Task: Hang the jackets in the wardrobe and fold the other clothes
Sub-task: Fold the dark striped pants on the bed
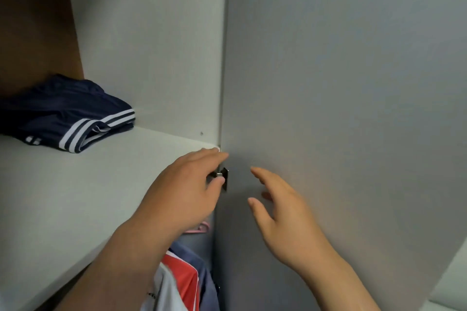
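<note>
My left hand (187,189) pinched the small metal handle (225,175) on the wardrobe door (341,83). My right hand (283,214) was open wide beside it.

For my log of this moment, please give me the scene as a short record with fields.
left hand: pinches the metal handle at the edge of the door
right hand: open, fingers spread beside the door; contact unclear
shelf: folded navy shorts with white stripes
below shelf: red, white and blue jacket; pink hanger
</note>
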The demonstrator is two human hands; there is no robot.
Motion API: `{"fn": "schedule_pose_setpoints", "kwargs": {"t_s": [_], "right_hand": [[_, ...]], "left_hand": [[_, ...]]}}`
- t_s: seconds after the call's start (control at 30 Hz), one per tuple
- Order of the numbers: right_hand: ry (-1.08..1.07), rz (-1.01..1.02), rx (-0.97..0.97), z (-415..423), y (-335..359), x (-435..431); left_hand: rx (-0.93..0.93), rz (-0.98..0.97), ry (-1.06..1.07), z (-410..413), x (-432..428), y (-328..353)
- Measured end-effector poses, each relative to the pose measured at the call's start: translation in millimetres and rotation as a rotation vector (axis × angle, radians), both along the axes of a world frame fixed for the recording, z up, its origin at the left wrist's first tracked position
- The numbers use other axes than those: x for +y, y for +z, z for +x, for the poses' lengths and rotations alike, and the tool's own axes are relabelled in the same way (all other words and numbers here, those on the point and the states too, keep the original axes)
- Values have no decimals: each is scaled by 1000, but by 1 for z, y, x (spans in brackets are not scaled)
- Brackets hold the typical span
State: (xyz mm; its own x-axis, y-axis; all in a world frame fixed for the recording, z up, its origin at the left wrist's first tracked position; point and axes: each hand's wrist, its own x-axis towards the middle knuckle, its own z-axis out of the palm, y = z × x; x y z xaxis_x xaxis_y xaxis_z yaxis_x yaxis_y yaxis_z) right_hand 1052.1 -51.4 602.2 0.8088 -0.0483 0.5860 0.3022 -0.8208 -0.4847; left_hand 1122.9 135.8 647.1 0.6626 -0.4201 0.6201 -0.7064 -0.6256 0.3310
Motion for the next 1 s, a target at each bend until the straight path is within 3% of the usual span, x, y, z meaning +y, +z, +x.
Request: {"fn": "schedule_pose_setpoints", "kwargs": {"t_s": [0.07,0.47,1.0], "right_hand": [[18,-4,8,-7,-6,-3],[9,-6,77,-39,-20,-11],[-454,120,103,-208,-34,44]], "left_hand": [[-39,3,-8,-6,-4,1],[125,-82,-63,-19,-15,-33],[194,-70,-330,-103,-7,-44]]}}
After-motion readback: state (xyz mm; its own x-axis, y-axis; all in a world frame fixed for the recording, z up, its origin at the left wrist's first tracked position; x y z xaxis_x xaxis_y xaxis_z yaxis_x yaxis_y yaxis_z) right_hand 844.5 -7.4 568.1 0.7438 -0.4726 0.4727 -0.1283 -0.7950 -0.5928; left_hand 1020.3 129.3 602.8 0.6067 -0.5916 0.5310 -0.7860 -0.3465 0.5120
